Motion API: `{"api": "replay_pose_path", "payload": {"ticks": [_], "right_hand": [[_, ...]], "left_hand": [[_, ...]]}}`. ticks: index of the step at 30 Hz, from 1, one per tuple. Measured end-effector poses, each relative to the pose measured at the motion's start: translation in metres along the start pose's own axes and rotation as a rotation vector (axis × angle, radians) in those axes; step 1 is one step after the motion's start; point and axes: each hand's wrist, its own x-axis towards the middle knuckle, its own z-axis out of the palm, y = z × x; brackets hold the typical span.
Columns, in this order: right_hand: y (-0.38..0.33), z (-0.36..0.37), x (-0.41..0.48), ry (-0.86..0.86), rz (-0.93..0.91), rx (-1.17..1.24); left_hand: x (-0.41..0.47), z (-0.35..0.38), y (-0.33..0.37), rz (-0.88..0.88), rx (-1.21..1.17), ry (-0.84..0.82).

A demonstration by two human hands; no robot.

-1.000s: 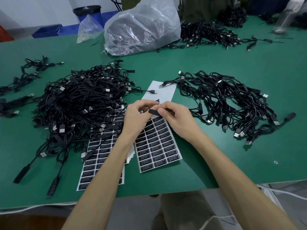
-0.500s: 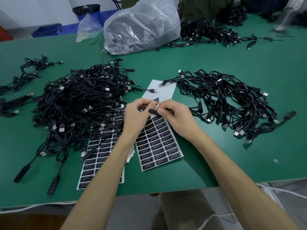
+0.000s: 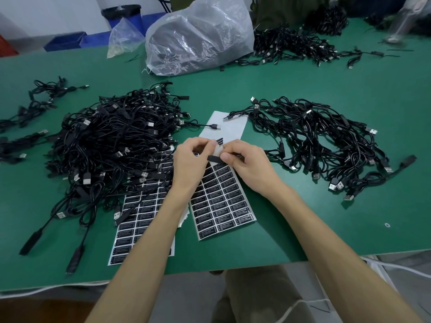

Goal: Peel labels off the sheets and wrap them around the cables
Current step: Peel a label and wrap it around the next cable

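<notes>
The two hands meet fingertip to fingertip, both curled and holding something. The left hand pinches a label between thumb and forefinger. The label shows as a pale, slightly see-through flap standing up from the work. The right hand grips a short black block on a cable, with its thumb pressed on top and its fingers tucked beneath. The flap's lower edge meets the block. How far round the block it goes is hidden by the fingers.

Both hands hover over the far half of a label sheet, which lies flat on the green table. Its white backing carries three columns of small black rectangles with rounded corners, each printed in white with "LED CONTROLLER" above finer lines too small to read. Past the hands the backing is mostly bare white, with three black labels left just beyond the fingertips.

A second sheet of the same kind lies just left of the first. It is partly under the left forearm, and its far end is under a big heap of black USB cables. To the right of the first sheet lies a looser spread of cables. Well beyond it are a crumpled clear plastic bag and another cable pile.
</notes>
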Motion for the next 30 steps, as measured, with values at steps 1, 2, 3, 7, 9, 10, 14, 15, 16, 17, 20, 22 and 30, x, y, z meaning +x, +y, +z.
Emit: {"api": "replay_pose_path", "payload": {"ticks": [1,2,3,7,9,10,14,15,16,17,20,22,30], "right_hand": [[0.0,0.0,0.0,0.0,0.006,-0.001],[-0.001,0.001,0.0,0.002,0.011,-0.006],[-0.002,0.001,0.0,0.007,0.018,-0.013],[-0.003,0.001,0.001,0.05,0.04,-0.012],[-0.003,0.001,0.001,0.098,0.042,0.017],[-0.003,0.0,0.002,0.125,0.049,0.036],[-0.003,0.002,0.003,0.161,0.074,0.017],[-0.002,0.002,0.003,0.165,0.081,0.003],[-0.002,0.003,0.002,0.169,0.086,0.003],[-0.002,0.003,0.002,0.171,0.086,0.006],[-0.001,0.002,0.0,0.165,0.073,-0.003],[-0.002,0.003,0.0,0.161,0.058,0.003],[-0.004,0.003,0.0,0.204,-0.12,-0.004]], "left_hand": [[0.0,0.0,0.0,-0.009,0.005,0.024],[0.0,0.0,-0.001,-0.019,0.003,0.05],[0.0,0.0,-0.001,-0.026,-0.007,0.075],[-0.001,-0.005,0.004,-0.063,-0.2,0.115],[-0.001,-0.008,0.008,-0.118,-0.394,0.057],[-0.001,-0.009,0.01,-0.145,-0.485,0.006],[-0.002,-0.006,0.015,-0.165,-0.567,-0.185],[-0.003,-0.005,0.015,-0.15,-0.532,-0.22],[-0.004,-0.005,0.014,-0.134,-0.497,-0.251],[-0.005,-0.004,0.014,-0.124,-0.476,-0.279],[-0.005,-0.005,0.012,-0.134,-0.498,-0.321],[-0.005,-0.004,0.011,-0.143,-0.52,-0.311],[-0.006,-0.001,0.011,-0.197,-0.495,-0.277]]}}
